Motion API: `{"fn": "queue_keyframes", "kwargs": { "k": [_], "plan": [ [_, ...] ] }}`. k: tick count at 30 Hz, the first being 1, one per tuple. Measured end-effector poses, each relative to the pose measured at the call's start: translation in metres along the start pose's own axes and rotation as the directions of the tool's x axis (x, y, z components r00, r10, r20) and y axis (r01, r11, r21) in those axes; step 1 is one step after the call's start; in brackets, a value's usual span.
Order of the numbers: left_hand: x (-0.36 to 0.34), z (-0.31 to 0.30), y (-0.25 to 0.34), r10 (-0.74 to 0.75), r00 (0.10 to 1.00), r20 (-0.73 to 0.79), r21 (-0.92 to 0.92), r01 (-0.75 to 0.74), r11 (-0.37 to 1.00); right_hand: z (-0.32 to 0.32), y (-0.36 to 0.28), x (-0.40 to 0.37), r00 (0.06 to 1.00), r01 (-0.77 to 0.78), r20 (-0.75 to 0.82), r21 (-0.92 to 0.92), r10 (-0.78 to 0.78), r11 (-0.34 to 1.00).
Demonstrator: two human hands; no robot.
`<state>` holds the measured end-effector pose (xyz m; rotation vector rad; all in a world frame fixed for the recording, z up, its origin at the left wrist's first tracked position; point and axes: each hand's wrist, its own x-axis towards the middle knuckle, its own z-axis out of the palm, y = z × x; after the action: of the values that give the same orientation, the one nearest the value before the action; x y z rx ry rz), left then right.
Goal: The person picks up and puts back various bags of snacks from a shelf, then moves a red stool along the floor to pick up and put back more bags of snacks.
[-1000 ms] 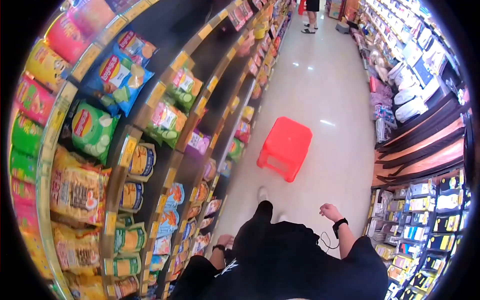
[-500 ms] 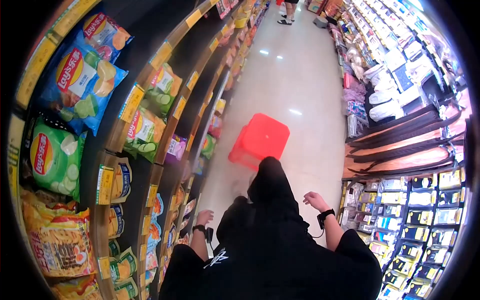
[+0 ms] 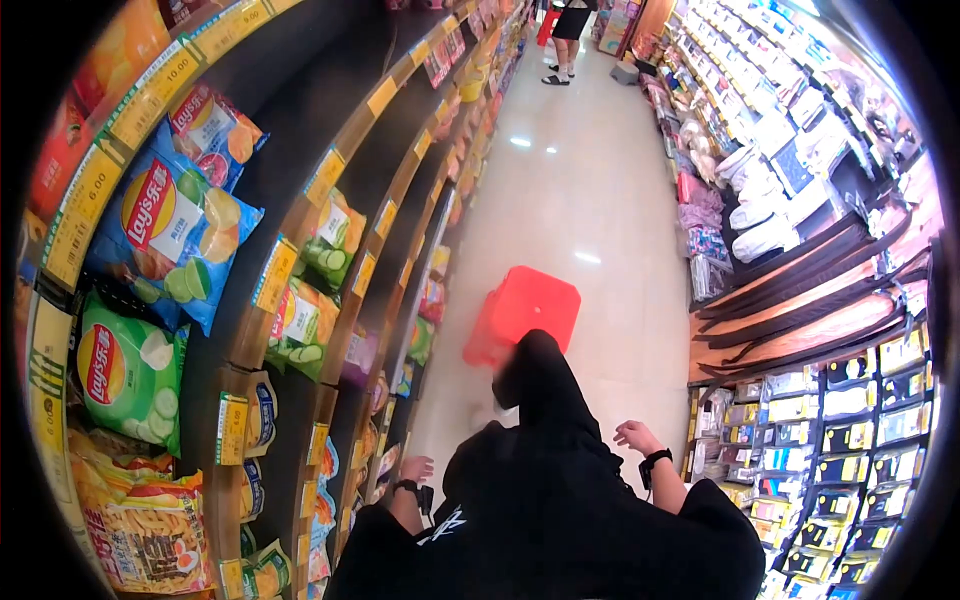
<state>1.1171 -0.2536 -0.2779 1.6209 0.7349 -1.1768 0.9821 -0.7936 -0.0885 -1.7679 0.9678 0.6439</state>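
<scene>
I stand in a shop aisle and look down at my black clothes. My left hand [image 3: 415,468] hangs at my side near the lower snack shelves, fingers loosely apart, holding nothing; a dark band sits on its wrist. My right hand [image 3: 634,436] is lifted a little over the floor, fingers loosely curled and empty, with a black watch on the wrist. A raised black trouser leg [image 3: 540,385] points toward a red plastic stool [image 3: 525,310] on the floor ahead and overlaps its near edge.
Shelves on the left hold crisp bags, a blue one [image 3: 175,225] and a green one [image 3: 125,370], with yellow price tags. Shelves on the right [image 3: 800,420] carry small boxed goods and packaged items. Another person [image 3: 568,30] stands far down the glossy aisle.
My leg swung forward over the stool's near edge. The view shifted along the shelves. Both hands stayed low and empty.
</scene>
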Motion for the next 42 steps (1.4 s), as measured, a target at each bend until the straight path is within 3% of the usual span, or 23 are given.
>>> {"fn": "queue_keyframes", "kwargs": {
  "k": [2, 8, 14, 18, 21, 25, 28, 30, 32, 35, 36, 40, 42],
  "plan": [
    [0.015, -0.002, -0.01, -0.043, 0.998, 0.05, -0.056, 0.046, 0.997, -0.006, -0.005, 0.01, 1.0, -0.017, 0.025, -0.055, 0.019, 0.998],
    [-0.025, 0.018, 0.009, -0.009, 0.999, -0.044, -0.035, 0.007, 0.999, -0.02, -0.016, 0.025, 0.997, -0.038, 0.063, -0.108, 0.045, 0.993],
    [-0.036, 0.023, -0.002, 0.026, 0.996, -0.086, -0.133, -0.037, 0.99, -0.02, -0.029, 0.05, 0.983, -0.087, 0.152, -0.122, 0.105, 0.989],
    [-0.041, 0.025, -0.01, -0.15, 0.983, -0.11, -0.226, 0.122, 0.966, -0.019, -0.05, 0.084, 0.976, -0.056, 0.205, -0.115, 0.079, 0.992],
    [-0.015, 0.021, -0.024, -0.219, 0.97, 0.108, -0.182, 0.236, 0.955, -0.033, -0.071, 0.103, 0.983, 0.026, 0.183, -0.062, -0.014, 0.998],
    [-0.001, 0.038, 0.043, -0.144, 0.989, 0.038, 0.073, 0.141, 0.987, -0.076, -0.075, 0.132, 0.994, 0.055, 0.091, -0.011, -0.054, 0.998],
    [0.019, 0.06, 0.112, 0.021, 0.999, -0.036, 0.198, -0.013, 0.98, -0.106, -0.06, 0.144, 0.995, 0.102, -0.009, 0.09, -0.101, 0.991],
    [0.033, 0.071, 0.155, 0.157, 0.984, -0.083, 0.27, -0.13, 0.954, -0.122, -0.043, 0.141, 1.0, -0.004, -0.016, 0.136, 0.006, 0.991],
    [0.048, 0.085, 0.207, 0.11, 0.992, -0.054, 0.141, -0.102, 0.985, -0.134, -0.025, 0.143, 0.997, -0.069, -0.017, 0.208, 0.074, 0.976],
    [0.034, 0.123, 0.285, 0.323, 0.944, -0.073, 0.24, -0.298, 0.924, -0.153, -0.008, 0.147, 0.993, -0.104, -0.021, 0.248, 0.112, 0.963],
    [0.04, 0.133, 0.299, 0.371, 0.927, -0.047, 0.172, -0.359, 0.917, -0.154, 0.0, 0.152, 0.992, -0.117, -0.008, 0.262, 0.124, 0.958],
    [0.045, 0.166, 0.33, 0.422, 0.906, 0.011, 0.329, -0.402, 0.854, -0.164, 0.028, 0.178, 0.993, -0.088, -0.047, 0.331, 0.11, 0.94],
    [0.04, 0.18, 0.333, 0.329, 0.942, 0.062, 0.358, -0.329, 0.874, -0.169, 0.019, 0.169, 0.992, -0.092, -0.047, 0.367, 0.118, 0.926]
  ]
}}
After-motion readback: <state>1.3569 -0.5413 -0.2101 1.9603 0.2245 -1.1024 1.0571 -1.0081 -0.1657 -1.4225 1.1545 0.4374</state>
